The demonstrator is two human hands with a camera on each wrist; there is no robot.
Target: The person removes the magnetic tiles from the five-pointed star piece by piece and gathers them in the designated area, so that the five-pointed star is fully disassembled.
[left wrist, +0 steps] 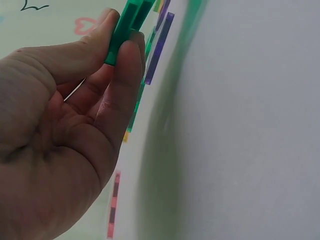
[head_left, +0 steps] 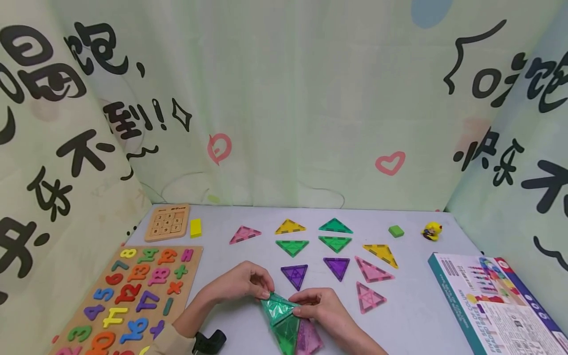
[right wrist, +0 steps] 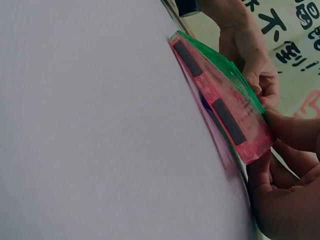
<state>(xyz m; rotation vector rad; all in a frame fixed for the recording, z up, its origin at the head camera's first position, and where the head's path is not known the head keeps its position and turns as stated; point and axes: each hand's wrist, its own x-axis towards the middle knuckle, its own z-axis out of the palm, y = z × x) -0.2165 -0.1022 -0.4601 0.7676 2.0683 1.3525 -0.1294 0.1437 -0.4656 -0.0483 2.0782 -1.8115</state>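
Observation:
Near the table's front edge, my left hand (head_left: 241, 283) pinches a corner of a green translucent magnetic tile (head_left: 286, 331) between thumb and fingers. The left wrist view shows two green edges (left wrist: 124, 35) side by side in that pinch. From the other side my right hand (head_left: 327, 309) grips the same group of tiles with thumb and fingertips. A pink magnetic tile (head_left: 308, 338) with dark magnet strips lies against the green ones, tilted above the table in the right wrist view. Whether the green and pink edges are fully joined I cannot tell.
Several triangular tiles in purple (head_left: 295, 275), green (head_left: 292, 247), yellow (head_left: 381, 254) and pink (head_left: 373, 270) lie beyond the hands. A wooden number board (head_left: 191, 276) is at left, a printed box (head_left: 501, 305) at right. A yellow figurine (head_left: 432, 231) stands far right.

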